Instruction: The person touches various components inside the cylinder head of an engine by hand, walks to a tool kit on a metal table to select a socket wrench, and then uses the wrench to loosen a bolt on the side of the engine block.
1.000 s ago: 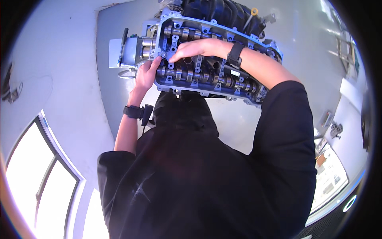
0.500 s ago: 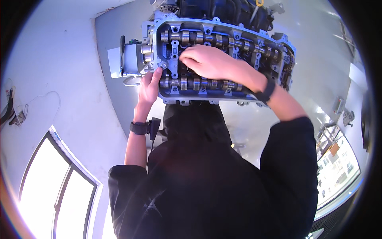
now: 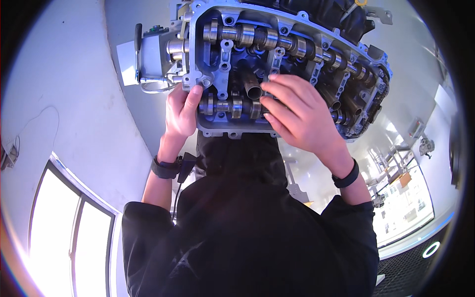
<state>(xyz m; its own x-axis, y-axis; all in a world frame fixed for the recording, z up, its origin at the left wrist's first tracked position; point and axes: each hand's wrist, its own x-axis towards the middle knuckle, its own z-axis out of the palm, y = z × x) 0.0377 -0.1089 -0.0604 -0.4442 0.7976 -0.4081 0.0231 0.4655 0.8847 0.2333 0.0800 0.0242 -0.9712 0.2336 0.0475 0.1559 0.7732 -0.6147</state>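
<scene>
An engine cylinder head (image 3: 232, 129) with its inside exposed fills the upper middle. Two camshafts run along it, the far camshaft (image 3: 267, 38) and the near camshaft (image 3: 222, 105). My left hand (image 3: 183, 111) grips the left edge of the head, its thumb on the rim beside a bolt (image 3: 206, 81). Over the near camshaft is my right hand (image 3: 307, 116), fingers apart and slightly bent. Its fingertips are right beside an upright metal tube (image 3: 254, 92); whether they touch it I cannot tell. The hand hides part of the near camshaft.
A dark plastic engine part with a yellow-ringed dipstick (image 3: 360, 3) lies beyond the head. Left of it are a black lever (image 3: 138, 49) and a pale plate (image 3: 127, 62). A window (image 3: 54, 222) is at lower left, a display board (image 3: 405, 208) at right.
My right hand has drawn back from the head's left middle toward the near side, and its curled fingers have spread. The tube it covered now shows. My left hand keeps its grip. The view has shifted.
</scene>
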